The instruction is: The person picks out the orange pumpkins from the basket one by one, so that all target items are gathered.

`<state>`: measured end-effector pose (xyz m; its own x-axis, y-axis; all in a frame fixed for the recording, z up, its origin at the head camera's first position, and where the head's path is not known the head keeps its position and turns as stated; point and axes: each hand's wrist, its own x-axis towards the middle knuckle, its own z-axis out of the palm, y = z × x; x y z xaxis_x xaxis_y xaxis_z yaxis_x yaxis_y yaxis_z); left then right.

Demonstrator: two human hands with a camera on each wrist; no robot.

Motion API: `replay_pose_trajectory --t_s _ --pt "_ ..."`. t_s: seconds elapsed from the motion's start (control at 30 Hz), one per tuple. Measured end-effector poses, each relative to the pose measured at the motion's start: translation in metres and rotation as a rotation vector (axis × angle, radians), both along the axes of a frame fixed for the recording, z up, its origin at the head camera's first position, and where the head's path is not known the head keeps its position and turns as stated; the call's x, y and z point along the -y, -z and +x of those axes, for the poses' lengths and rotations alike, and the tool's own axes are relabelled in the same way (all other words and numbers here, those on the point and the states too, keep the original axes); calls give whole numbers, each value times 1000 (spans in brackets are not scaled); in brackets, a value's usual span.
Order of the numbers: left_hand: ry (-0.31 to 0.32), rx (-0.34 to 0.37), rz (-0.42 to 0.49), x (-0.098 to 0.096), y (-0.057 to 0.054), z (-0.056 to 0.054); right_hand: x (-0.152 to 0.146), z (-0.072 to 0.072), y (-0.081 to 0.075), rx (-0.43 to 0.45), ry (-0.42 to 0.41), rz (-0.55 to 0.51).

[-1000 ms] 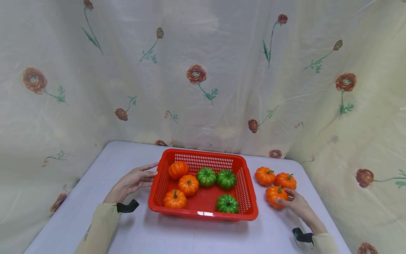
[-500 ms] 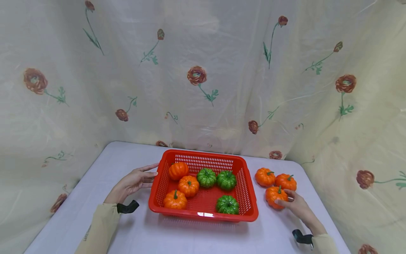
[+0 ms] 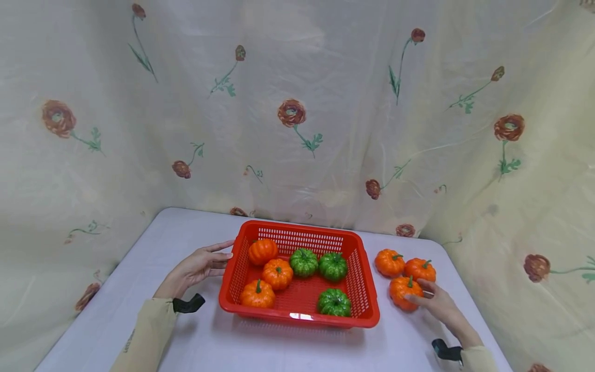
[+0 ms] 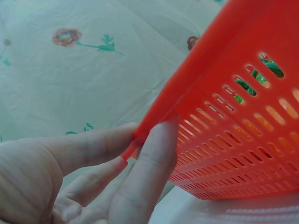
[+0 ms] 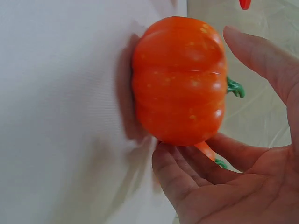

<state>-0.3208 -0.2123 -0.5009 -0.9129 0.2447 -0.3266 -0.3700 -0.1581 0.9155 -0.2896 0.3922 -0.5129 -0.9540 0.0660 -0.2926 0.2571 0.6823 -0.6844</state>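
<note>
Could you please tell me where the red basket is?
In the head view, the red basket is on the table, between the left hand touching it and three orange pumpkins on its right.

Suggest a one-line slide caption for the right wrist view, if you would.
A right hand with thumb and fingers on opposite sides of an orange pumpkin on a white tabletop.
</note>
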Motion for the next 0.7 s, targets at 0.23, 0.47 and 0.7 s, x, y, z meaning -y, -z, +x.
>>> replay_pose_trajectory --t_s 0.23,0.47,0.7 --pt "-6 4 -4 -1 0 -1 1 2 -14 -50 -24 10" --pt "-8 0 -17 -1 0 0 3 2 -28 -113 -62 27" --pt "-8 -1 -23 0 -1 0 21 -1 -49 -161 -119 34"
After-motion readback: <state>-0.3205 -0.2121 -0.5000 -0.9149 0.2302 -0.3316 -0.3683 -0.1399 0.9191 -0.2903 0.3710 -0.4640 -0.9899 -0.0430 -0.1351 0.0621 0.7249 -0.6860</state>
